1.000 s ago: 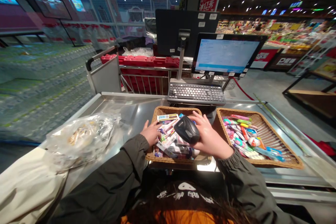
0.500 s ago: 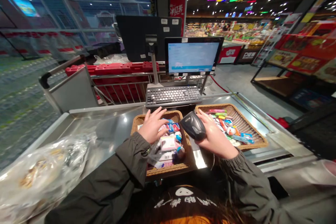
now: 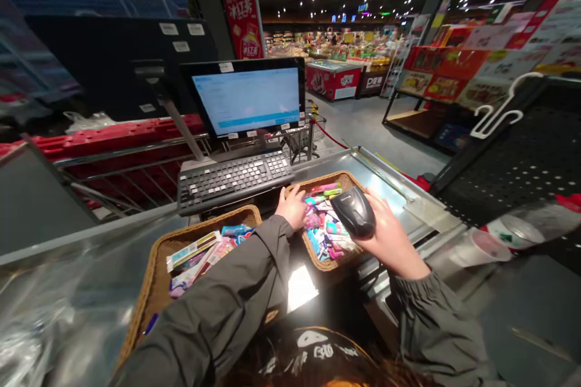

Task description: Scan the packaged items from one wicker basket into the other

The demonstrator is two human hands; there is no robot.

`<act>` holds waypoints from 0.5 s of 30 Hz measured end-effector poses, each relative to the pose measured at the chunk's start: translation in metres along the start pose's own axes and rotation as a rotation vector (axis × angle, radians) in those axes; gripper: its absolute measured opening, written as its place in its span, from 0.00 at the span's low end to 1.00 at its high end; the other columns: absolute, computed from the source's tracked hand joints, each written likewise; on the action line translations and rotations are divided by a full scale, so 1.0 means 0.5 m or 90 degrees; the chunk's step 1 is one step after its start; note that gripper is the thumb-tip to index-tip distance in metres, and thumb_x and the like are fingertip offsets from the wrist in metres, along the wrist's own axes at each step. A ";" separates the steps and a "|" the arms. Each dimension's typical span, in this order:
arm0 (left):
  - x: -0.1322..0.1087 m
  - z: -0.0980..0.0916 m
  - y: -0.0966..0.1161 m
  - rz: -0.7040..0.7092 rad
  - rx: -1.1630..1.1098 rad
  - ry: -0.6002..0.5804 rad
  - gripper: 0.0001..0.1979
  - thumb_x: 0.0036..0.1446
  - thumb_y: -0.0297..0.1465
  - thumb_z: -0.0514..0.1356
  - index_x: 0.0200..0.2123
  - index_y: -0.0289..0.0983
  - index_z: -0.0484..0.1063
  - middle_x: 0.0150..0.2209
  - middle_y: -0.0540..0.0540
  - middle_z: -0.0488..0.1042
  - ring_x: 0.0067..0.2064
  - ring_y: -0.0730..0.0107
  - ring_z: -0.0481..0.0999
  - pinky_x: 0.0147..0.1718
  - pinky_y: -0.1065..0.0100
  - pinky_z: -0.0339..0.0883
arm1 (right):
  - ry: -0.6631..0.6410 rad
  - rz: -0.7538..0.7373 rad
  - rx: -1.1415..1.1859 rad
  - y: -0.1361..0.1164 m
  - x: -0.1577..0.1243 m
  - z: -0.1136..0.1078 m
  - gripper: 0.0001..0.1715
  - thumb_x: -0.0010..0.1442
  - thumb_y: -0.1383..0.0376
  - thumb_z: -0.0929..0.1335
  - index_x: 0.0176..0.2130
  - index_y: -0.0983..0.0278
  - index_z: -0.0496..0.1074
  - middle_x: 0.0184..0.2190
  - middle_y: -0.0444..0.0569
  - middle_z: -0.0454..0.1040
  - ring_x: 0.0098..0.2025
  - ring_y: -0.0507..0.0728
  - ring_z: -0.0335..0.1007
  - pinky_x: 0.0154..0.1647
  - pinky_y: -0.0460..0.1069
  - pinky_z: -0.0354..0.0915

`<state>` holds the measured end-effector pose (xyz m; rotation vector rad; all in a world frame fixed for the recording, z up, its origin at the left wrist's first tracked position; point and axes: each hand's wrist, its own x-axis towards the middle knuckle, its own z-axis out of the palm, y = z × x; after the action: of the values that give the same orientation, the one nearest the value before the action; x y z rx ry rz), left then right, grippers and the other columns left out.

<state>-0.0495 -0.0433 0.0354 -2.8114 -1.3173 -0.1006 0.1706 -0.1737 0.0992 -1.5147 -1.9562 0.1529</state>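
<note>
My right hand (image 3: 388, 236) grips a black handheld barcode scanner (image 3: 355, 211) and holds it over the right wicker basket (image 3: 318, 179), which is full of small colourful packets. My left hand (image 3: 293, 207) reaches across into that same basket, its fingers curled down among the packets (image 3: 327, 231); what they grip, if anything, is hidden. The left wicker basket (image 3: 157, 266), also holding small packets, lies under my left forearm.
A grey keyboard (image 3: 233, 175) and a lit till screen (image 3: 247, 100) stand behind the baskets on the steel counter (image 3: 385, 178). Red trolleys (image 3: 113, 133) sit at the back left. A black perforated rack (image 3: 521, 163) with a white hook stands on the right. Clear plastic lies at lower left.
My view has swung to the right. My left hand has left the left basket and crossed into the right one. The scanner in my right hand has moved over the right basket.
</note>
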 end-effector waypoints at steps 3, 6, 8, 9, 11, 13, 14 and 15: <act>0.056 0.033 0.007 -0.008 0.040 -0.044 0.11 0.49 0.33 0.66 0.38 0.39 0.79 0.63 0.37 0.64 0.68 0.45 0.51 0.63 0.32 0.37 | -0.010 0.020 0.002 0.031 0.004 -0.008 0.35 0.51 0.61 0.70 0.58 0.64 0.64 0.59 0.61 0.66 0.68 0.75 0.49 0.64 0.74 0.48; 0.097 0.067 0.010 -0.003 0.041 -0.075 0.12 0.48 0.29 0.65 0.39 0.39 0.80 0.63 0.37 0.64 0.69 0.44 0.51 0.64 0.34 0.35 | -0.021 0.019 0.012 0.054 0.017 -0.014 0.35 0.52 0.61 0.69 0.59 0.64 0.64 0.59 0.61 0.66 0.69 0.74 0.47 0.65 0.74 0.47; 0.118 0.092 0.014 0.012 0.031 -0.101 0.14 0.49 0.28 0.64 0.41 0.38 0.79 0.63 0.36 0.65 0.69 0.45 0.51 0.65 0.37 0.36 | -0.032 0.010 0.018 0.067 0.028 -0.015 0.35 0.53 0.60 0.69 0.58 0.64 0.64 0.59 0.61 0.66 0.69 0.73 0.47 0.66 0.74 0.46; 0.126 0.105 0.017 0.020 0.025 -0.114 0.15 0.49 0.29 0.64 0.42 0.37 0.79 0.62 0.36 0.65 0.69 0.45 0.52 0.65 0.38 0.36 | -0.036 0.005 0.020 0.073 0.033 -0.014 0.34 0.53 0.60 0.69 0.58 0.64 0.64 0.59 0.62 0.66 0.69 0.73 0.47 0.66 0.74 0.46; 0.138 0.131 0.026 0.034 0.010 -0.136 0.16 0.50 0.30 0.63 0.44 0.36 0.79 0.62 0.34 0.66 0.68 0.45 0.52 0.66 0.39 0.36 | -0.041 -0.002 0.021 0.085 0.044 -0.012 0.34 0.53 0.59 0.69 0.58 0.64 0.64 0.59 0.62 0.65 0.69 0.73 0.48 0.66 0.74 0.46; 0.144 0.154 0.035 0.044 -0.004 -0.146 0.17 0.51 0.29 0.62 0.46 0.36 0.79 0.62 0.34 0.66 0.68 0.44 0.52 0.65 0.38 0.34 | -0.043 -0.009 0.025 0.097 0.054 -0.009 0.35 0.53 0.59 0.69 0.59 0.64 0.64 0.60 0.62 0.65 0.69 0.73 0.47 0.66 0.73 0.46; 0.145 0.162 0.039 0.048 -0.011 -0.145 0.18 0.51 0.28 0.61 0.47 0.36 0.78 0.62 0.34 0.66 0.68 0.43 0.52 0.65 0.37 0.32 | -0.044 -0.013 0.028 0.104 0.058 -0.007 0.35 0.53 0.59 0.70 0.59 0.64 0.64 0.60 0.62 0.65 0.69 0.73 0.47 0.66 0.73 0.46; 0.145 0.169 0.042 0.054 -0.019 -0.142 0.19 0.52 0.27 0.60 0.48 0.37 0.78 0.62 0.34 0.66 0.68 0.42 0.51 0.65 0.36 0.30 | -0.044 -0.017 0.030 0.110 0.062 -0.005 0.35 0.53 0.59 0.70 0.59 0.64 0.64 0.60 0.61 0.65 0.69 0.72 0.47 0.66 0.73 0.46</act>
<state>0.0166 0.0036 -0.0436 -2.9696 -1.2402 0.2027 0.2133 -0.1289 0.0884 -1.4706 -2.0116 0.2418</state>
